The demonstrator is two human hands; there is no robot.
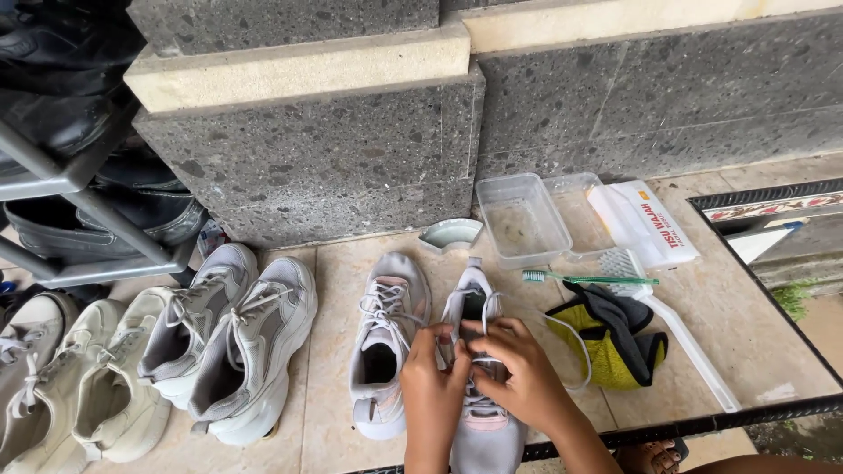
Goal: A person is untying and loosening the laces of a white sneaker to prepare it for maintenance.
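A pale grey sneaker (479,430) lies on the tiled floor in front of me, toe pointing toward me. My left hand (432,379) and my right hand (520,373) are both on its white lace (571,338), fingers pinched over the eyelets near the tongue. A loop of the lace trails off to the right. The matching grey sneaker (386,338) stands just to the left, laced and untouched.
Two more pairs of light sneakers (237,351) sit at the left, below a metal shoe rack (79,193). A clear plastic tub (520,218), green toothbrush (584,279), white brush (676,333), yellow-grey cloth (610,338) and tissue pack (645,224) lie to the right. A stone wall (351,149) rises behind.
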